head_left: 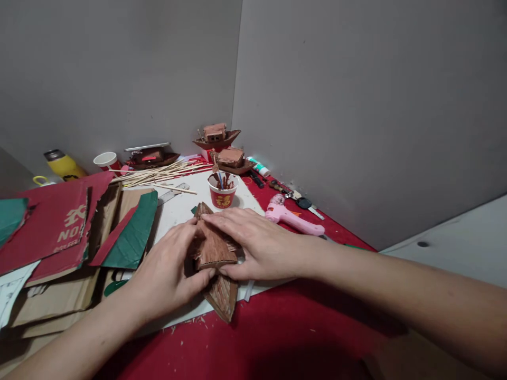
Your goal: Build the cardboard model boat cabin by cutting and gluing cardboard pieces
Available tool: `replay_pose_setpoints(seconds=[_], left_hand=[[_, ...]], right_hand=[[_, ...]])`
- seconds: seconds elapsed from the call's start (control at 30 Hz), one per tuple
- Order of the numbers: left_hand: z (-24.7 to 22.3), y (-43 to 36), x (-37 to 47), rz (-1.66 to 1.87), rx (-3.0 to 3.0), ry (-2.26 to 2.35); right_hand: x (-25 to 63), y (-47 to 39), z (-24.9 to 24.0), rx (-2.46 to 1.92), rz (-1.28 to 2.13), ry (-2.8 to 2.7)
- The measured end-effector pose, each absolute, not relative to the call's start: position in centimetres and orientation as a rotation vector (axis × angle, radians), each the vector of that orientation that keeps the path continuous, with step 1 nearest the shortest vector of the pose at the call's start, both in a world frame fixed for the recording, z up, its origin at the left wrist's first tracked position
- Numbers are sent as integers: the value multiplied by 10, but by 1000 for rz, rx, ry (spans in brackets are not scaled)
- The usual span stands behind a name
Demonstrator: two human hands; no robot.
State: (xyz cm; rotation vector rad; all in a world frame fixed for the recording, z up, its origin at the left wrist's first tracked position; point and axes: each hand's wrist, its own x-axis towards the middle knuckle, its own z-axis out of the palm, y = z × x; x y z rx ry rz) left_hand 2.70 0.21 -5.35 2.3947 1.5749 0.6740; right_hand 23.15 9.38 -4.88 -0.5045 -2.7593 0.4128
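Note:
A small brown cardboard boat (222, 295) with a curved roof (216, 245) rests on a white board (170, 211), its near tip over the red tablecloth. My left hand (170, 266) wraps the left side of the roof, thumb at its near edge. My right hand (253, 243) holds the right side, fingers stretched over the top and thumb at the near edge. Both thumbs nearly meet there. Just beyond the hands stands a red and white paper cup (223, 192) with brown paint stains and brushes inside.
Cardboard pieces (59, 301) pile up at left. Wooden sticks (158, 173) lie behind the board. Finished-looking boats (216, 138) stand near the wall corner. A pink glue gun (295, 219) lies at right. A yellow bottle (65, 166) and another cup (106, 160) are at back left.

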Motion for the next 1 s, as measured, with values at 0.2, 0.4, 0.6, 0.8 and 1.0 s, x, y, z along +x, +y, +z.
replay_pose_setpoints(seconds=[0.2, 0.4, 0.6, 0.8, 1.0], left_hand=[[-55, 1, 22, 659, 2382, 1547], [-49, 1, 19, 771, 2128, 1465], [-61, 6, 19, 939, 2099, 1356], [-74, 6, 19, 936, 2137, 1357], [-79, 8, 18, 973, 2167, 1342]], right_hand=[[233, 94, -49, -506, 397, -2790], [245, 78, -45, -394, 418, -2619], [243, 62, -53, -383, 257, -2587], [237, 61, -55, -448, 328, -2607], [234, 57, -62, -476, 271, -2572]])
